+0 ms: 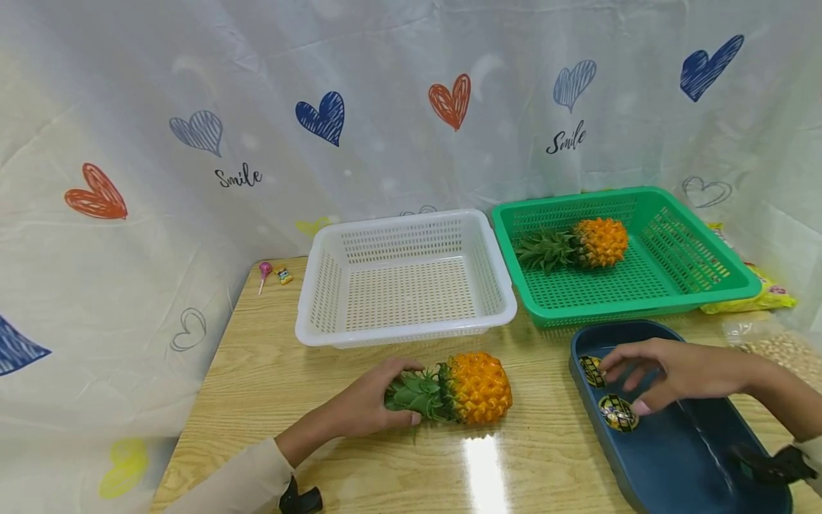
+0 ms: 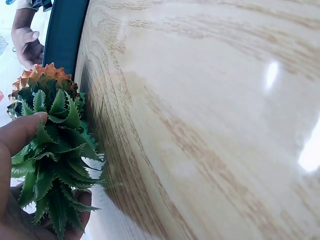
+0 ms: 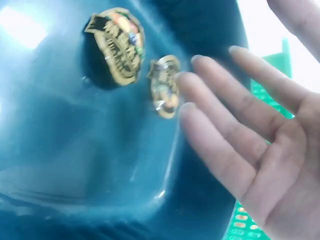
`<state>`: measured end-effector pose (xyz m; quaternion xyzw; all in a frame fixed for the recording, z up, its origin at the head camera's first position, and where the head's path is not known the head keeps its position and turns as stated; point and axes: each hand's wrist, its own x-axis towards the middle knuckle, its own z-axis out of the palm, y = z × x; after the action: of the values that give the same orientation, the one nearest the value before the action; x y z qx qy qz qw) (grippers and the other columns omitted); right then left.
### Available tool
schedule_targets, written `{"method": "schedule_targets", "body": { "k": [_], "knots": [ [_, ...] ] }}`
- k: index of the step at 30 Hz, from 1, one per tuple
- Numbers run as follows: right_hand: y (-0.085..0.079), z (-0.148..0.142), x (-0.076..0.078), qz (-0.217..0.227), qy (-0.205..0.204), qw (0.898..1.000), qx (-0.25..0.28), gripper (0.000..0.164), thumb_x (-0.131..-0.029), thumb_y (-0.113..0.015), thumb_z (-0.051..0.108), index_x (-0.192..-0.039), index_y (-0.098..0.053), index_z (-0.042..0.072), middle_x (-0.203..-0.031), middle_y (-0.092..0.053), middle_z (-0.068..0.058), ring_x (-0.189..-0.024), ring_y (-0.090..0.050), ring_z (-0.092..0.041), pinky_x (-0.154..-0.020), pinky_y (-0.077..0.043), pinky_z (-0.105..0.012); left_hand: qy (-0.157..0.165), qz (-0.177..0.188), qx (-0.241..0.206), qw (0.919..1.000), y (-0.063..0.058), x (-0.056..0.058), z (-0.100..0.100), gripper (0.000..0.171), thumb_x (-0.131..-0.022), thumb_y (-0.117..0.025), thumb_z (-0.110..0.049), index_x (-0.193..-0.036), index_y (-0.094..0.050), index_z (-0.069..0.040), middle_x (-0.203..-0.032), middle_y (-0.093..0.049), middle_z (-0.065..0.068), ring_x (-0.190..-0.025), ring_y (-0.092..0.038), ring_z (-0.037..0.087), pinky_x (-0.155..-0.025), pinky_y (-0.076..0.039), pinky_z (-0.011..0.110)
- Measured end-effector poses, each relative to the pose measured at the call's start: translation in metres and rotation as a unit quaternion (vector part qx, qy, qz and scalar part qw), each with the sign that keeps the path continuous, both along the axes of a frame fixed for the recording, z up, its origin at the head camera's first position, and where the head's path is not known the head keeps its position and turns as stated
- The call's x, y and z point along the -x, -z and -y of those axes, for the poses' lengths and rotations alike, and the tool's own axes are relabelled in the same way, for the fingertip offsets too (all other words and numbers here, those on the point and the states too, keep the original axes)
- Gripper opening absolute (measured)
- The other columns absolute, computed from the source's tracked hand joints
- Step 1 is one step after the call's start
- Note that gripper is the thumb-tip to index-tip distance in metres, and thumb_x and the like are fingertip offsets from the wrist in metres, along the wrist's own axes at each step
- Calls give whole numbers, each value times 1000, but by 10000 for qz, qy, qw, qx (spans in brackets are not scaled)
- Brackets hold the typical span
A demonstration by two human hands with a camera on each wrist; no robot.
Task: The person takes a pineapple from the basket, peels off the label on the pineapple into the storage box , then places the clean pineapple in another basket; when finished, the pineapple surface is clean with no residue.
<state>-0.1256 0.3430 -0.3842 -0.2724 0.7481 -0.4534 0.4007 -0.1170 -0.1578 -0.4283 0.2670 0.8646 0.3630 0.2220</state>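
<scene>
A small orange pineapple (image 1: 479,389) lies on its side on the table, its green crown to the left. My left hand (image 1: 379,400) holds it by the crown, thumb and fingers on either side of the leaves (image 2: 57,165). My right hand (image 1: 683,371) hovers over the dark blue tray (image 1: 690,457), its fingers extended and holding nothing. Two black-and-gold oval badges lie in the tray beneath it: a nearer badge (image 1: 618,413) below the thumb and a farther badge (image 1: 592,371) by the fingertips. In the right wrist view the fingertips (image 3: 187,107) reach close to one badge (image 3: 165,86).
A white basket (image 1: 406,335) stands behind the pineapple. Right of it, a green basket (image 1: 642,307) holds another pineapple (image 1: 601,243). A lollipop (image 1: 265,268) and a wrapped candy (image 1: 283,275) lie at the back left. Yellow packets (image 1: 764,294) and a bag of pale pieces (image 1: 780,350) are at right.
</scene>
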Motion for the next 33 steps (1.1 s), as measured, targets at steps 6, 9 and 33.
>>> {"method": "schedule_targets", "body": {
  "k": [6,9,33],
  "knots": [
    [-8,16,-4,-546,118,9980,299,45,-98,-59,0,-142,-47,-3,-134,-58,-14,-113,-62,-22,-84,-57,-34,-8,41,-11,10000,0,0,0,74,-88,-77,-44,-150,-42,-24,-137,-51,-3,-113,-56,16,-91,-50,41],
    [-12,31,-7,-717,326,9960,427,42,-99,-59,1,-140,-50,2,-134,-59,-10,-111,-62,-21,-84,-57,-35,-2,42,-5,10000,0,0,1,74,-88,-77,-43,-150,-42,-23,-135,-51,-3,-111,-57,16,-89,-51,39],
    [9,153,-13,-1697,1614,9713,420,58,-89,-78,27,-139,-52,17,-144,-49,-16,-125,-51,-42,-95,-50,-52,61,-29,27,10000,0,3,0,74,-88,-77,-43,-150,-42,-23,-137,-51,-3,-112,-57,15,-89,-52,36]
  ]
}}
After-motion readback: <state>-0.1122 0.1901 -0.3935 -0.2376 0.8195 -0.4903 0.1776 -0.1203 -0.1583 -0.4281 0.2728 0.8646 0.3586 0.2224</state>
